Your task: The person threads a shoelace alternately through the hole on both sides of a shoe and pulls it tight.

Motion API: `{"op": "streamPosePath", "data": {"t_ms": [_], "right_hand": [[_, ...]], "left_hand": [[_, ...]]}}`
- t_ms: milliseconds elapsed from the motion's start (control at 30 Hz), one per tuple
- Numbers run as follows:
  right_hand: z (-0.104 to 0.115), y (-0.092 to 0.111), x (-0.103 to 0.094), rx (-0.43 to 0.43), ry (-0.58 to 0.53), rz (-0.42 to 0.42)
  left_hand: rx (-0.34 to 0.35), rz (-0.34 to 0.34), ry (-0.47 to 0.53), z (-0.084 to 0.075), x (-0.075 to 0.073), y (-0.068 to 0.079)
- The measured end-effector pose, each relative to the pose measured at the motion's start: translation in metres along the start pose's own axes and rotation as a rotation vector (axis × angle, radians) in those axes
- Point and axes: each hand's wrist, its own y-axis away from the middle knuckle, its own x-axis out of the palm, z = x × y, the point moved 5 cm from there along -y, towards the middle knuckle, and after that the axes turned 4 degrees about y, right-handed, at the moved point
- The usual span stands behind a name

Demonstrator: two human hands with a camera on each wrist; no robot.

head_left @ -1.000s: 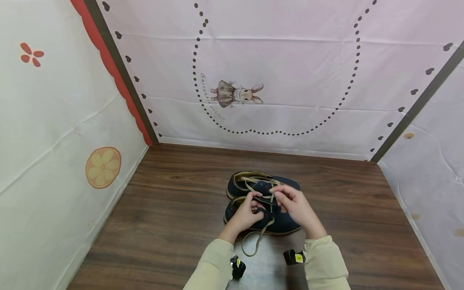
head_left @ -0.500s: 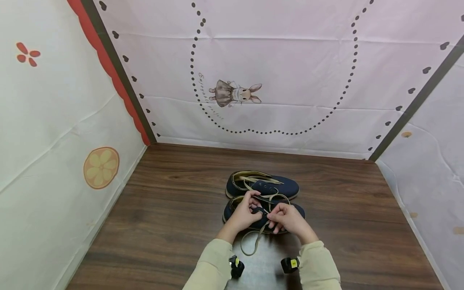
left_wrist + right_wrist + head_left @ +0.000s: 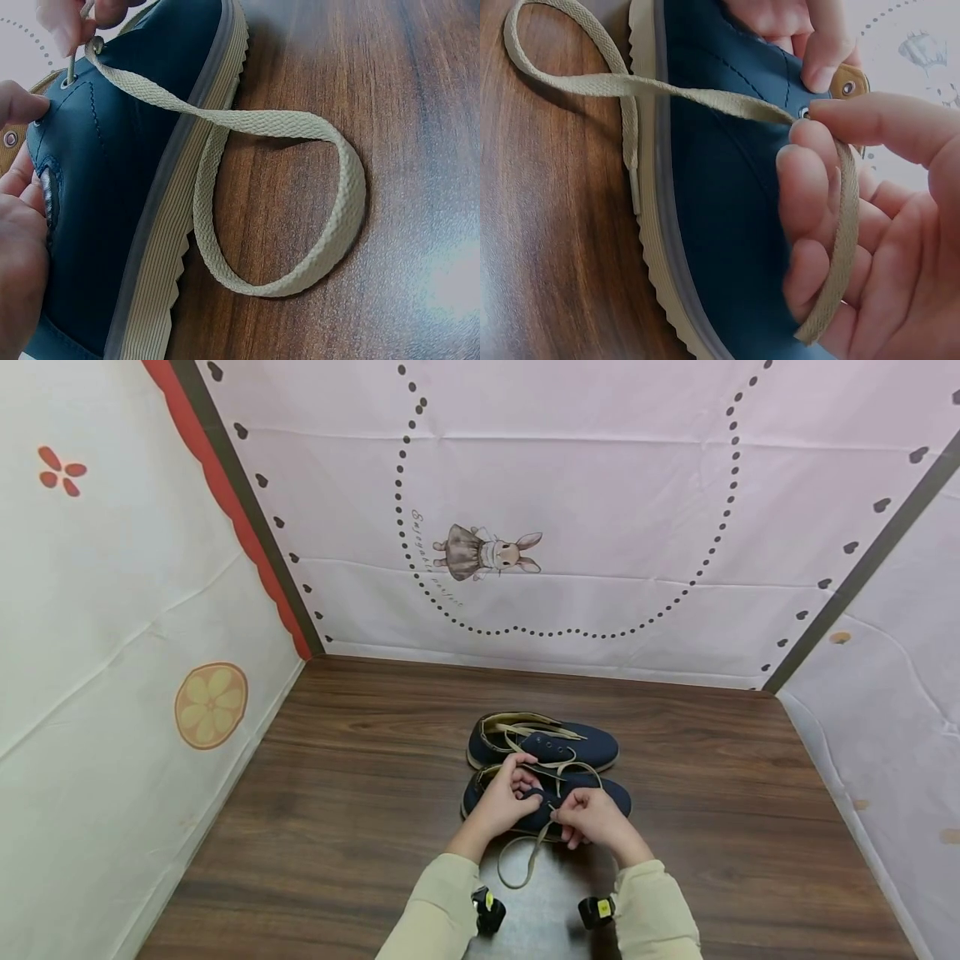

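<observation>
Two navy lace-up shoes lie on the brown floor, toes to the right. My left hand (image 3: 506,802) grips the eyelet flap of the near shoe (image 3: 618,795), thumb on top and fingers tucked behind it. With thumb and index finger, my right hand (image 3: 596,821) pinches the beige shoelace (image 3: 847,225) right at a metal eyelet (image 3: 804,113). One part of the lace hangs down across my right palm. From the eyelet row, another part runs over the shoe's side to a loop on the floor, its hard tip (image 3: 635,191) beside the sole.
Behind the near shoe stands the far shoe (image 3: 596,745), its own beige laces loose over its opening. Printed cloth (image 3: 615,527) hangs at the back and both sides of the wooden floor (image 3: 360,793). Bright glare falls on the floor in front of the shoes.
My right hand has come down from above the far side of the near shoe to its near eyelet row. The left hand has stayed almost still on the flap.
</observation>
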Motion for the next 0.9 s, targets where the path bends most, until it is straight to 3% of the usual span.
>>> {"op": "streamPosePath", "data": {"t_ms": [133, 400, 600, 900], "right_hand": [[0.001, -0.002, 0.002, 0.012, -0.046, -0.030], [0.004, -0.006, 0.005, 0.054, -0.058, -0.098], [0.007, -0.008, 0.009, 0.047, 0.022, 0.037], [0.009, -0.006, 0.011, 0.025, -0.056, 0.166]], "left_hand": [[-0.007, -0.004, 0.000, -0.003, 0.000, 0.001], [0.014, 0.036, 0.034, -0.035, -0.001, 0.010], [0.027, 0.054, 0.053, -0.038, -0.004, 0.011], [0.065, 0.068, 0.056, -0.038, -0.004, 0.011]]}}
